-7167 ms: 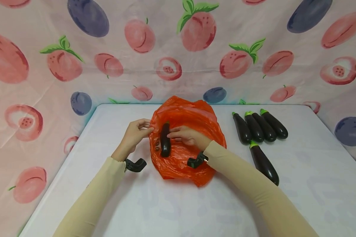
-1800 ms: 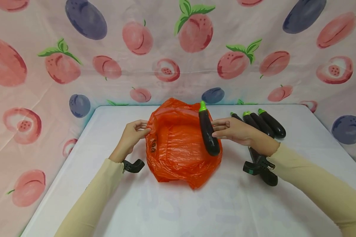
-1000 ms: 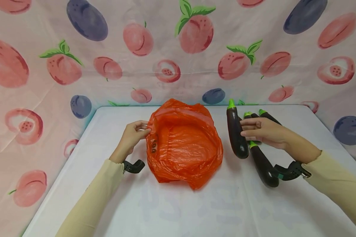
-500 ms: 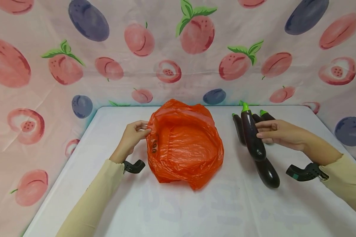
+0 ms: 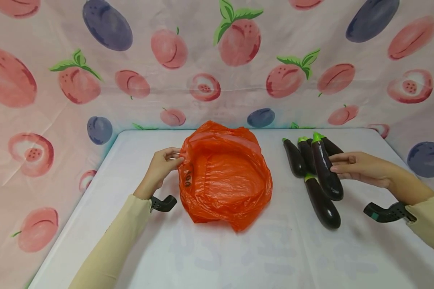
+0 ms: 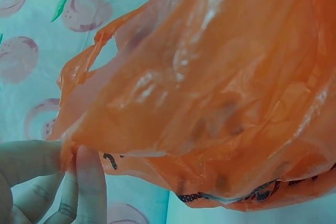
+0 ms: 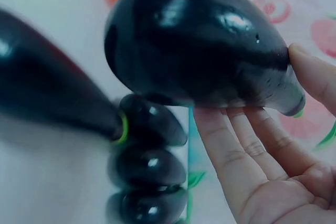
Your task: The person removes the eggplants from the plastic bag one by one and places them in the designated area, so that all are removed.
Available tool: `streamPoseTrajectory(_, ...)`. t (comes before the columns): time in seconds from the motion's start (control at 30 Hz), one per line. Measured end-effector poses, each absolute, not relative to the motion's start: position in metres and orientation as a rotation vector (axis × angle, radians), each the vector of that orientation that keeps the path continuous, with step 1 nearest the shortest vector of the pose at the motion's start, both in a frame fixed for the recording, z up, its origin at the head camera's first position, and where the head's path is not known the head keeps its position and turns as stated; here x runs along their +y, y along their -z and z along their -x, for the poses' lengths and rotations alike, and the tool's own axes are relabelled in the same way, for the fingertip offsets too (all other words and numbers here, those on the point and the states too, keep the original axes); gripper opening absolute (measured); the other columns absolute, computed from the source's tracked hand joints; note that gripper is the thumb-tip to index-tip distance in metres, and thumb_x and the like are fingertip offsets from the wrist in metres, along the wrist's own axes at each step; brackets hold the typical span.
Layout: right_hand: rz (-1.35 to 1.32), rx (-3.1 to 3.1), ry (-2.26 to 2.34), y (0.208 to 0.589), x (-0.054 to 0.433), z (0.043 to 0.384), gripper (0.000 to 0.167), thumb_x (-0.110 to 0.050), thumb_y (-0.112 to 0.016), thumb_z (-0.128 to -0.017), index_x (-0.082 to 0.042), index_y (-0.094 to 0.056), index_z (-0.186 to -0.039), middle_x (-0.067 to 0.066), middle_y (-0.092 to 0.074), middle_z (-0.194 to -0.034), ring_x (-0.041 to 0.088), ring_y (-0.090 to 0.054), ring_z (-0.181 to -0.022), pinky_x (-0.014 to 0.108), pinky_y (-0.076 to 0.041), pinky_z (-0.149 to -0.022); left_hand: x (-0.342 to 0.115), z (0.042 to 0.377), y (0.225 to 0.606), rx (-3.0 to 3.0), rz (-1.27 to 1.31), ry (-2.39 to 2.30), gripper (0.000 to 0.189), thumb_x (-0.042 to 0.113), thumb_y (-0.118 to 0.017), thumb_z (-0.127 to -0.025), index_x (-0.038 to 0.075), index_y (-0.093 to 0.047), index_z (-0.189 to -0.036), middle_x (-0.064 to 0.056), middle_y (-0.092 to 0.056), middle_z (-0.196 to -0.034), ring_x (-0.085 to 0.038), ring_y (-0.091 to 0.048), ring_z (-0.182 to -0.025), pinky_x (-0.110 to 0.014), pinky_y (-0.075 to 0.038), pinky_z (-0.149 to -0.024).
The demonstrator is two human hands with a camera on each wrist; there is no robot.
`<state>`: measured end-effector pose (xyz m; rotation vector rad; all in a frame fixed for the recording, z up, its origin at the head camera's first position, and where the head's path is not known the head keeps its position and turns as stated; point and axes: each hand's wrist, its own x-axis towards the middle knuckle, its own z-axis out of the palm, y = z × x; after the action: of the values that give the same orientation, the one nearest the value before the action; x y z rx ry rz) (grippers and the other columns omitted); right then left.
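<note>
An orange-red plastic bag (image 5: pixel 231 172) stands with its mouth spread wide in the middle of the table, and its visible inside holds nothing. My left hand (image 5: pixel 162 162) pinches the bag's left rim between thumb and fingers, as the left wrist view also shows. At the right, my right hand (image 5: pixel 365 168) grips a glossy dark eggplant (image 5: pixel 325 170) with a green stem end, thumb on one side and fingers on the other. In the head view this eggplant overlaps others behind it. Another eggplant (image 5: pixel 322 204) lies nearer the front, slanting.
Several eggplants lie in a row at the table's back right, the leftmost eggplant (image 5: pixel 294 158) fully seen and others partly hidden by the held one. A fruit-printed cloth (image 5: pixel 130 108) hangs behind the white table (image 5: pixel 202 257). Each wrist wears a black camera (image 5: pixel 164 203).
The right hand was inside the bag at an eggplant earlier; it has since moved right with an eggplant, from over the bag to the row. The left hand stays at the rim.
</note>
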<state>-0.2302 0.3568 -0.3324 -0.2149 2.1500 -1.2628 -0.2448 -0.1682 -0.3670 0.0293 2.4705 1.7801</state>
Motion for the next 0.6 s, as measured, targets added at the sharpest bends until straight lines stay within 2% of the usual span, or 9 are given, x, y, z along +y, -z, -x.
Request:
streamPoseTrajectory(0.23, 0.174, 2.134, 1.221, 0.343, 0.377, 0.230, 0.070, -0.020, -0.042, -0.100, 0.020, -0.001, -0.140, 0.041, -0.003, -0.147, -0.021, -0.046, -0.097, 0.017, -0.050, -0.089, -0.167, 0.244, 0.367, 2.477, -0.021, -1.770, 0.033, 0.011, -0.059, -0.091, -0.003, -0.057, -0.120, -0.014, -0.062, -0.102, -0.007, -0.060, -0.081, -0.021, -0.056, -0.075)
streamPoseTrajectory(0.47, 0.130, 2.170, 1.201, 0.351, 0.394, 0.228, 0.068, -0.021, -0.042, -0.101, 0.021, -0.005, -0.140, 0.040, -0.012, -0.146, -0.017, -0.050, -0.098, 0.019, -0.052, -0.089, -0.167, 0.244, 0.368, 2.473, -0.006, -1.768, 0.032, 0.011, -0.059, -0.091, -0.003, -0.058, -0.119, -0.013, -0.061, -0.102, -0.008, -0.060, -0.082, -0.022, -0.056, -0.076)
streamPoseTrajectory(0.53, 0.111, 2.148, 1.220, 0.353, 0.398, 0.229, 0.069, -0.020, -0.043, -0.100, 0.021, -0.004, -0.140, 0.029, -0.033, -0.142, -0.014, -0.053, -0.098, 0.020, -0.052, -0.089, -0.167, 0.244, 0.368, 2.483, -0.011, -1.757, 0.033, 0.012, -0.059, -0.091, -0.003, -0.057, -0.120, -0.015, -0.061, -0.104, -0.008, -0.060, -0.082, -0.023, -0.056, -0.077)
streamPoseTrajectory(0.6, 0.101, 2.113, 1.254, 0.356, 0.401, 0.229, 0.070, -0.019, -0.044, -0.100, 0.021, -0.002, -0.140, 0.009, -0.052, -0.131, -0.012, -0.055, -0.099, 0.020, -0.052, -0.089, -0.167, 0.243, 0.368, 2.489, -0.011, -1.748, 0.033, 0.012, -0.059, -0.091, -0.003, -0.057, -0.120, -0.017, -0.061, -0.106, -0.008, -0.059, -0.082, -0.024, -0.056, -0.078)
